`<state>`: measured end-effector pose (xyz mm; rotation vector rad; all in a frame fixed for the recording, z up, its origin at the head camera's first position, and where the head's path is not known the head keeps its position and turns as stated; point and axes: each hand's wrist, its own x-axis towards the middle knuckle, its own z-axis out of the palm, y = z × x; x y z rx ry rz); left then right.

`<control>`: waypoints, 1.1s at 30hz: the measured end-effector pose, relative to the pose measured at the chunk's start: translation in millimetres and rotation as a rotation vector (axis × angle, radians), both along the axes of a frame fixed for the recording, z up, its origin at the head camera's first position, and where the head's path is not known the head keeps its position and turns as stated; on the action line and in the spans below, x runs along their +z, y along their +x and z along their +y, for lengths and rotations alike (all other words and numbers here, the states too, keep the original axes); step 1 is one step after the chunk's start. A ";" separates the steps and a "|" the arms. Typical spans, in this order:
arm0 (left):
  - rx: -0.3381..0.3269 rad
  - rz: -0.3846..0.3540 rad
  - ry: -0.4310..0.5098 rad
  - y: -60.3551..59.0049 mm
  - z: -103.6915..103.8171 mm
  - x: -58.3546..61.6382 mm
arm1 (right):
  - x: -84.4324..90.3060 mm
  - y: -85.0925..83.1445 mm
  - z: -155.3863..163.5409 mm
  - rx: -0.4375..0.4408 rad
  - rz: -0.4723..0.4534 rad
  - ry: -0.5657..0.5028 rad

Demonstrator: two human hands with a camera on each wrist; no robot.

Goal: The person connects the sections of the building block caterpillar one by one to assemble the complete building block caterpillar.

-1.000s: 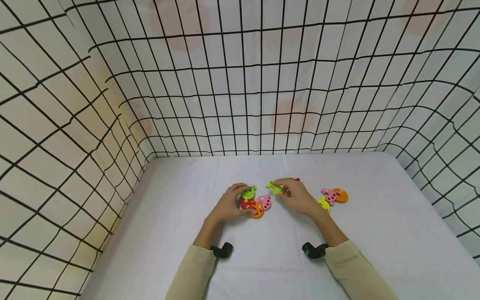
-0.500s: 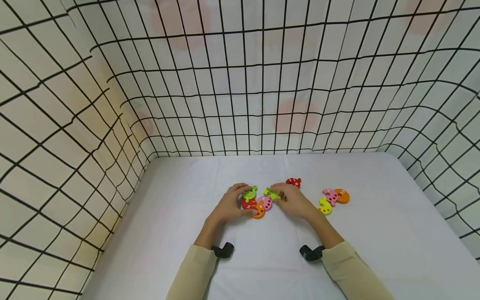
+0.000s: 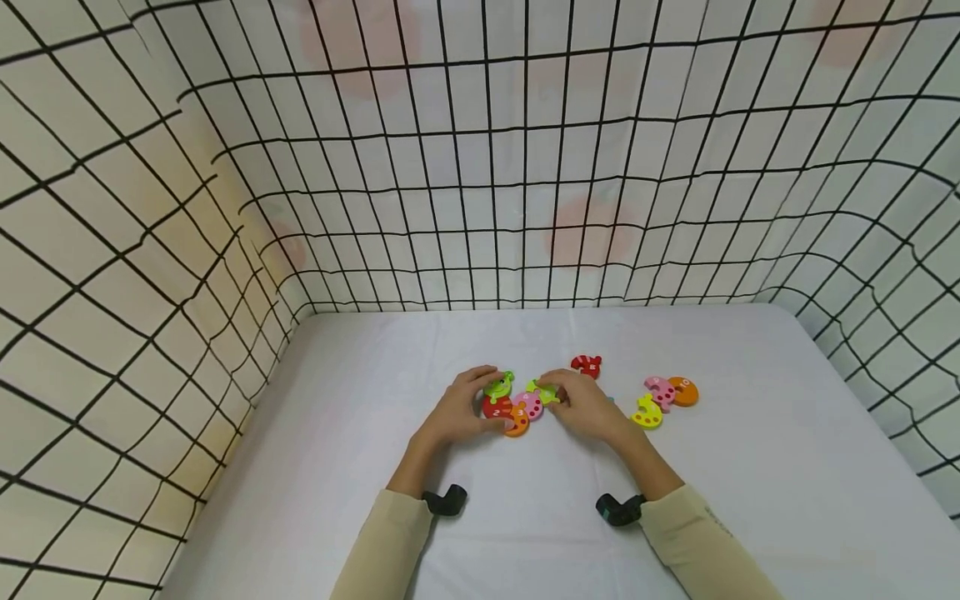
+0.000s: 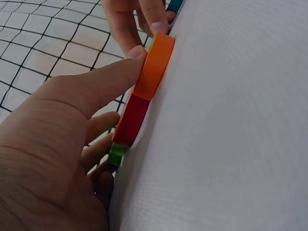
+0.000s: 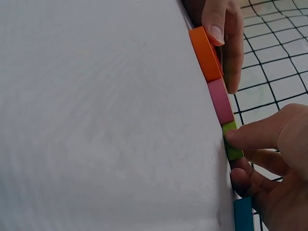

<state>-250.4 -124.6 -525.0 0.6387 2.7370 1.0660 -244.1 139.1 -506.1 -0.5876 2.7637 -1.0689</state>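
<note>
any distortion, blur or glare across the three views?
Head view: strong barrel distortion, grid curtain lines bow; lighting soft and even, no glare, faint shadows under the left hand and right hand. Left wrist view: near hand soft, orange piece sharp. Right wrist view: sheet evenly lit, horizon rolled sideways.

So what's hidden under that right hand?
The right hand pinches a lime-green puzzle piece against the pink piece. In the right wrist view a teal piece sits under the palm; the head view shows only a sliver of it.
</note>
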 end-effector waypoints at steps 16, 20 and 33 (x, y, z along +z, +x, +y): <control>0.019 -0.012 -0.006 3.3 4.2 0.6 | 4.7 6.1 19.5 -0.090 0.035 -0.006; 0.028 -0.011 -0.003 3.2 3.9 0.3 | 6.1 10.0 33.5 -0.135 0.057 0.009; 0.039 -0.022 0.015 3.0 1.3 0.6 | 3.2 17.3 61.7 -0.183 0.043 0.104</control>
